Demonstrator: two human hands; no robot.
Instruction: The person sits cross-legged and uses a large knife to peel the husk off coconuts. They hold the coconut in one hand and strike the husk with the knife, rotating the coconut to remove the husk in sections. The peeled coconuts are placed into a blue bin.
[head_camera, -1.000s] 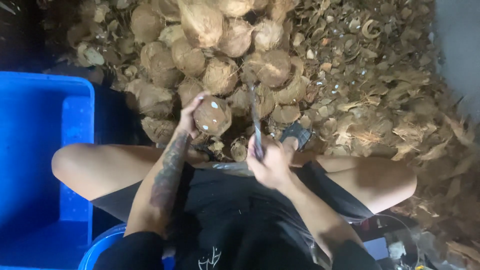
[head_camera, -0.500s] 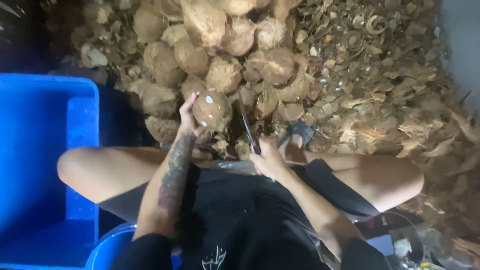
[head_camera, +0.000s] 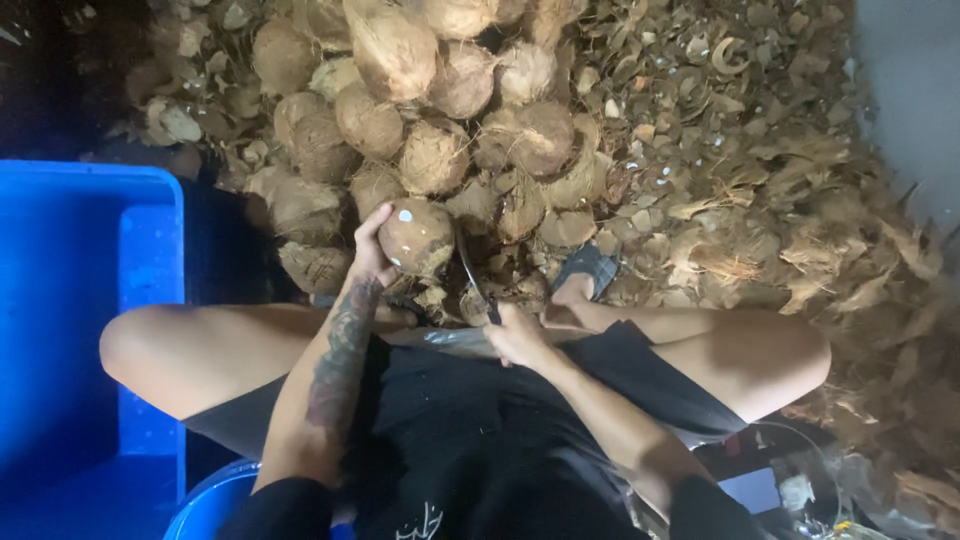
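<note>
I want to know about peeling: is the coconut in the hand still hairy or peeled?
Mostly peeled: the coconut in the left hand looks smooth and brown with white nicks, unlike the fibrous pile.

coconut (head_camera: 416, 236): round, brown and husk-rough, with a small white chip on its upper left face, sitting just left of centre frame.
coconut's pose: lifted clear in front of the pile of other husked coconuts, gripped from its left side.
blade (head_camera: 472, 278): dark, thin and curved, running from centre frame up toward the coconut's right edge.
blade's state: tip right beside the coconut's lower right, handle hidden in the grip.
</note>
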